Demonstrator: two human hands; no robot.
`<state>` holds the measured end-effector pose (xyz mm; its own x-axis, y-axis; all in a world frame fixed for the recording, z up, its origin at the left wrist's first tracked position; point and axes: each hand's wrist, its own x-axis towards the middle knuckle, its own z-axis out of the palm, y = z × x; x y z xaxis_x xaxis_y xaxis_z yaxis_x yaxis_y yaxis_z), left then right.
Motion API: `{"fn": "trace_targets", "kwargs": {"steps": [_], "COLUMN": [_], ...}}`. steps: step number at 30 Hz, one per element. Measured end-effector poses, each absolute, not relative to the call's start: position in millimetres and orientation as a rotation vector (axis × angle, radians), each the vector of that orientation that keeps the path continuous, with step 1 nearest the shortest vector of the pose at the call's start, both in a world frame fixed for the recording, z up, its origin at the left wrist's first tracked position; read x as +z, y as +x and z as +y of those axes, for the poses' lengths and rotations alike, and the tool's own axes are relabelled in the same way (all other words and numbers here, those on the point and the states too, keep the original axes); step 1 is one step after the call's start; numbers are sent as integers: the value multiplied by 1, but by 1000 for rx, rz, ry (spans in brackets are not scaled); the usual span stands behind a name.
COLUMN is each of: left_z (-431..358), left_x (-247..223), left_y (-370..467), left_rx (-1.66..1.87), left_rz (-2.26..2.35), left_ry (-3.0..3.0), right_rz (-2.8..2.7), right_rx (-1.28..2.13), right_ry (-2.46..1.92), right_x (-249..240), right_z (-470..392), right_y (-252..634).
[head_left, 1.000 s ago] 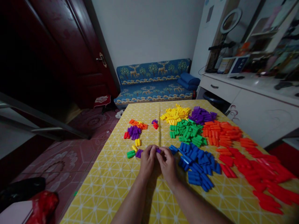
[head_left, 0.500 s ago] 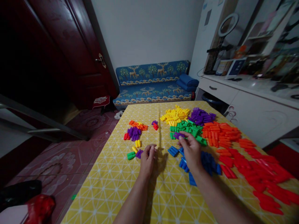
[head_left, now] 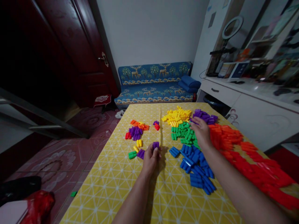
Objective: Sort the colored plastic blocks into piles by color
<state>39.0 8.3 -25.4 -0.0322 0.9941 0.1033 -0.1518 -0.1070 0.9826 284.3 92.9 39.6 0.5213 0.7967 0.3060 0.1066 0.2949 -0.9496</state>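
Between the fingertips of my left hand (head_left: 151, 158) is a purple plastic building piece (head_left: 155, 144), raised over the yellow cloth. My right hand (head_left: 201, 132) reaches to the near left edge of the purple pile (head_left: 204, 115); its fingers are stretched out and slightly apart, and no piece shows in them. Just below that hand lies the green pile (head_left: 185, 133). Close to my left hand rest a purple piece (head_left: 141, 153), a green piece (head_left: 132, 155) and yellow pieces (head_left: 139, 143).
Piles of yellow (head_left: 177, 115), orange (head_left: 225, 137), red (head_left: 261, 172) and blue pieces (head_left: 197, 165) cover the table's right side. Small purple (head_left: 135, 133) and orange groups (head_left: 139, 125) lie left. Beyond the tablecloth (head_left: 112, 186) stands a blue sofa (head_left: 154, 90); a white cabinet (head_left: 257, 109) is at right.
The purple piece has passed from my right hand into my left. My right hand has moved away and up to the purple pile, its fingers now extended. The view has shifted slightly.
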Motion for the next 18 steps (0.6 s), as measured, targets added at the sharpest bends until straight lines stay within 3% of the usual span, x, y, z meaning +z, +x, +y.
{"fn": "trace_targets", "kwargs": {"steps": [4, 9, 18], "left_z": [6, 1, 1], "left_x": [-21, -16, -19], "left_y": [35, 33, 34], "left_rx": [1312, 1259, 1180], "left_rz": [1104, 1054, 1193], "left_ry": [1281, 1402, 1465], "right_rz": [-1284, -1449, -1349], "right_rx": [894, 819, 709], "right_ry": [-1215, -1280, -1308], "right_x": [22, 10, 23], "right_z": [34, -8, 45], "right_y": [206, 161, 224]}}
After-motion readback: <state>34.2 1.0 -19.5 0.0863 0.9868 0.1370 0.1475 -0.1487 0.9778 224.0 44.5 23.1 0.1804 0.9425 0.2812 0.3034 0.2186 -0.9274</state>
